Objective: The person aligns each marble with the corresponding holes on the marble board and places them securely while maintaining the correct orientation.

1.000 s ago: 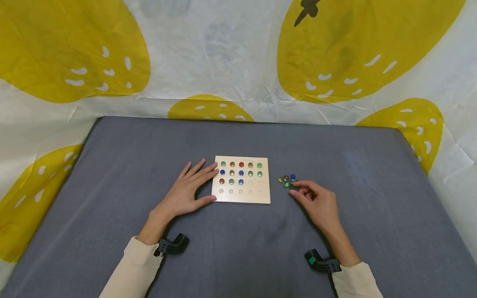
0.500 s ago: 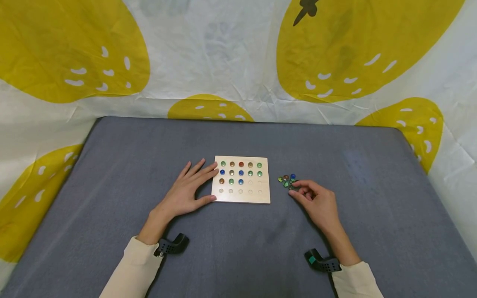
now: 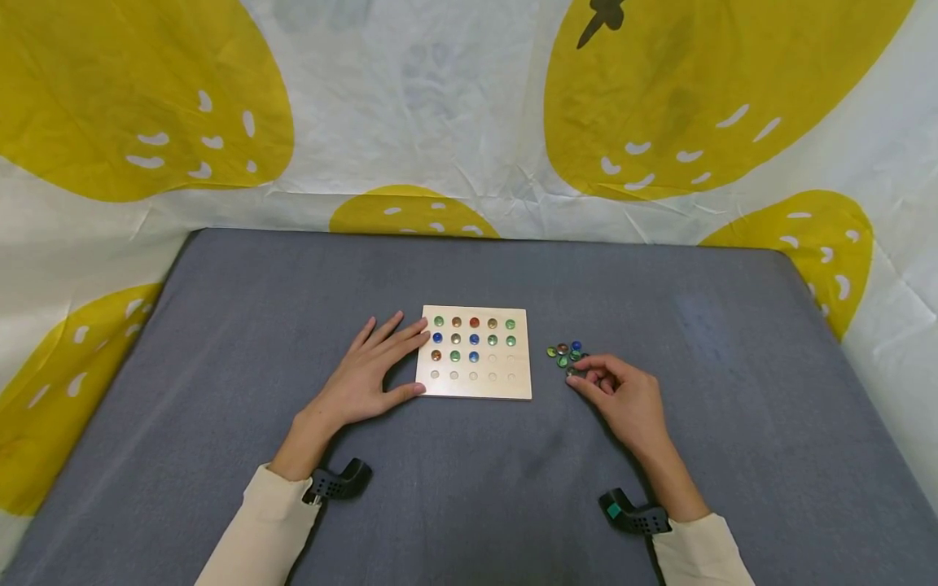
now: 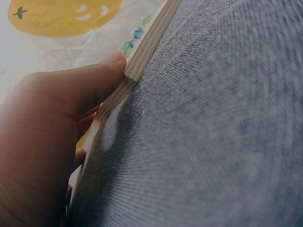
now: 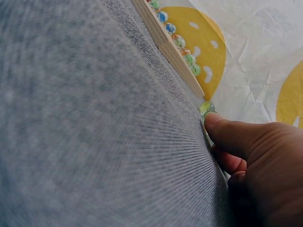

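A pale wooden board (image 3: pixel 519 379) with rows of round hollows lies mid-table. Green, blue, brown and red glass marbles sit in its far two rows and part of the third. My left hand (image 3: pixel 361 389) is spread at the board's left side, fingertips on its edge; in the left wrist view the thumb (image 4: pixel 113 61) touches the board's corner. Right of the board is a small cluster of loose marbles (image 3: pixel 563 350). My right hand (image 3: pixel 623 403) pinches a marble (image 3: pixel 571 371) between thumb and forefinger at the cluster's near side. In the right wrist view green glass (image 5: pixel 207 108) shows by the thumb.
A grey cloth (image 3: pixel 469 505) covers the table. Behind it hangs a white curtain (image 3: pixel 410 98) with yellow shapes. Each wrist wears a black camera mount, the left one (image 3: pixel 343 480) and the right one (image 3: pixel 632 514) both low over the cloth.
My right thumb and forefinger have drawn the pinched marble slightly toward me and left, a little apart from the cluster. My left hand and the board have stayed in place.
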`<state>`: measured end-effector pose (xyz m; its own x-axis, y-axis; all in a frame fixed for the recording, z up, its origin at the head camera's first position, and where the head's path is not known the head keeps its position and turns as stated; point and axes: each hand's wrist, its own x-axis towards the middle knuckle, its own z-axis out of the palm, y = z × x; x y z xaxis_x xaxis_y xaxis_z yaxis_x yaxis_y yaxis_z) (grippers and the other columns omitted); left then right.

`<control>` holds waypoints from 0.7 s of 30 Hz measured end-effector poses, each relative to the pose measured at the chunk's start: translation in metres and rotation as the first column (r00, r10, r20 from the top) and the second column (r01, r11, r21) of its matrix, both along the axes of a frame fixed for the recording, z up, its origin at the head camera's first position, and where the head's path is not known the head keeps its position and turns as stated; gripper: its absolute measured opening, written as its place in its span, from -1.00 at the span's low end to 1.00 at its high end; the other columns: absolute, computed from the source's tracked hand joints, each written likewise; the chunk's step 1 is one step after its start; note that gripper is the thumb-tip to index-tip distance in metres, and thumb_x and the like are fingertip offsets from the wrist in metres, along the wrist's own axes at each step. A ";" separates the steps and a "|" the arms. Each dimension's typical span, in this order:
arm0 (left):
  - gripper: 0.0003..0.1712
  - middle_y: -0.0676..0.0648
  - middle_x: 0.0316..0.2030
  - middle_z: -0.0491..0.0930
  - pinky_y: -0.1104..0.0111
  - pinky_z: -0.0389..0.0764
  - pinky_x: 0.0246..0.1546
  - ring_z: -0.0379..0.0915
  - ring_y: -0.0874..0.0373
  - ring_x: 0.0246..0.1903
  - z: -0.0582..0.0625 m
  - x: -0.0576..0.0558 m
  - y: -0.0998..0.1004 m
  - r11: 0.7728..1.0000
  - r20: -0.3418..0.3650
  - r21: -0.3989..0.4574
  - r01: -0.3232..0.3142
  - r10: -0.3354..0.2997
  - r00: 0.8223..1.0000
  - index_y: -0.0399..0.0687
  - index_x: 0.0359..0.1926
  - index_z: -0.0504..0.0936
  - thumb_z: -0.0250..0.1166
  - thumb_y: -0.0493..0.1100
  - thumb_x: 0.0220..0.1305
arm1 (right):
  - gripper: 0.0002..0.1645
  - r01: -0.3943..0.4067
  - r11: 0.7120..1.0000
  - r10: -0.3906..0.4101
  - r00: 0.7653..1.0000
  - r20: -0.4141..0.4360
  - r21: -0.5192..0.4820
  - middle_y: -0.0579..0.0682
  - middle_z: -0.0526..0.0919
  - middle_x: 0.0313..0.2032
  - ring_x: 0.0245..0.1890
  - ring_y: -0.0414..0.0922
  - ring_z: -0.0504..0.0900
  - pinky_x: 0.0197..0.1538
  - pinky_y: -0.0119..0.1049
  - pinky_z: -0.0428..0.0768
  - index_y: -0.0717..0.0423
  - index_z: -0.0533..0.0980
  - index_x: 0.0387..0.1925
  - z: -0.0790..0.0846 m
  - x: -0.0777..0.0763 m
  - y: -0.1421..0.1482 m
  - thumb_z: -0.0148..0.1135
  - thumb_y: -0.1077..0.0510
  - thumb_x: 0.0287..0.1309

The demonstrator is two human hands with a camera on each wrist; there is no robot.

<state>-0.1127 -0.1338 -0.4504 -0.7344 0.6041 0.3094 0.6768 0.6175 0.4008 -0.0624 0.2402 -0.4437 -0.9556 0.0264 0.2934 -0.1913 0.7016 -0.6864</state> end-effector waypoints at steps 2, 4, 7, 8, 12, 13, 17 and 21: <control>-0.17 0.00 0.41 0.17 -0.07 -0.21 0.37 -0.09 -0.11 0.42 0.000 0.000 0.000 1.000 -0.001 0.001 0.000 0.000 1.000 0.01 0.41 0.28 0.18 0.30 0.25 | -0.83 -0.004 1.000 0.004 1.000 0.001 0.001 -0.17 0.50 -0.61 -0.69 -0.27 0.30 -0.61 -0.45 0.25 0.02 0.67 -0.34 0.000 0.000 0.000 0.49 0.13 -0.02; -0.17 0.00 0.41 0.17 -0.07 -0.21 0.37 -0.09 -0.11 0.42 0.000 0.000 0.000 1.000 0.002 -0.002 -0.001 0.001 1.000 0.01 0.41 0.28 0.18 0.30 0.25 | -0.82 -0.008 1.000 0.008 1.000 0.000 0.004 -0.18 0.50 -0.61 -0.69 -0.26 0.30 -0.61 -0.45 0.26 0.02 0.66 -0.34 0.000 0.000 0.001 0.50 0.13 -0.03; -0.16 0.00 0.42 0.16 -0.06 -0.22 0.38 -0.10 -0.10 0.42 0.000 0.000 0.000 1.000 0.008 -0.007 -0.003 0.003 1.000 0.02 0.42 0.27 0.18 0.31 0.24 | -0.82 -0.012 1.000 0.012 1.000 0.002 0.007 -0.18 0.49 -0.62 -0.69 -0.27 0.29 -0.61 -0.45 0.26 0.01 0.66 -0.35 -0.001 0.000 0.001 0.51 0.13 -0.04; -0.16 0.00 0.42 0.16 -0.06 -0.22 0.38 -0.11 -0.10 0.42 0.000 0.000 0.000 1.000 0.010 -0.008 -0.004 0.004 1.000 0.02 0.42 0.27 0.18 0.31 0.24 | -0.82 -0.013 1.000 0.013 1.000 0.003 0.009 -0.19 0.49 -0.62 -0.69 -0.27 0.29 -0.60 -0.45 0.26 0.00 0.66 -0.36 -0.001 0.000 0.001 0.51 0.12 -0.04; -0.16 0.00 0.42 0.16 -0.05 -0.24 0.38 -0.11 -0.08 0.42 0.000 0.000 0.000 1.000 0.008 -0.013 -0.006 0.006 1.000 0.03 0.42 0.27 0.19 0.30 0.24 | -0.83 -0.016 1.000 0.015 1.000 0.016 0.012 -0.19 0.48 -0.62 -0.69 -0.26 0.29 -0.60 -0.45 0.26 -0.02 0.66 -0.36 -0.001 0.000 0.001 0.51 0.10 -0.04; -0.17 0.00 0.42 0.16 -0.04 -0.24 0.38 -0.11 -0.08 0.43 -0.001 0.000 0.000 1.000 0.007 -0.015 -0.006 0.006 1.000 0.03 0.42 0.27 0.19 0.30 0.24 | -0.83 -0.018 1.000 0.018 1.000 0.017 0.013 -0.20 0.48 -0.62 -0.69 -0.26 0.29 -0.60 -0.44 0.26 -0.02 0.66 -0.37 -0.001 0.000 0.002 0.51 0.10 -0.04; -0.17 0.00 0.42 0.16 -0.04 -0.24 0.38 -0.11 -0.07 0.42 -0.001 0.000 0.000 1.000 0.001 -0.010 -0.003 0.003 1.000 0.03 0.42 0.27 0.18 0.31 0.25 | -0.82 -0.029 0.999 0.028 0.999 0.018 0.021 -0.20 0.48 -0.61 -0.70 -0.26 0.28 -0.61 -0.43 0.25 -0.03 0.66 -0.36 -0.002 0.000 0.002 0.51 0.09 -0.05; -0.17 0.01 0.42 0.16 -0.04 -0.24 0.38 -0.11 -0.07 0.42 -0.002 0.000 0.000 1.000 -0.002 -0.010 -0.003 0.003 1.000 0.04 0.42 0.27 0.15 0.33 0.26 | -0.80 -0.033 0.999 0.032 0.999 0.014 0.039 -0.20 0.48 -0.61 -0.70 -0.26 0.27 -0.62 -0.43 0.24 -0.02 0.67 -0.34 -0.003 0.000 0.002 0.52 0.11 -0.06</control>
<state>-0.1132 -0.1343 -0.4524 -0.7354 0.6051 0.3051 0.6759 0.6233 0.3932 -0.0627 0.2420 -0.4462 -0.9596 -0.0159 0.2811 -0.2056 0.7216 -0.6610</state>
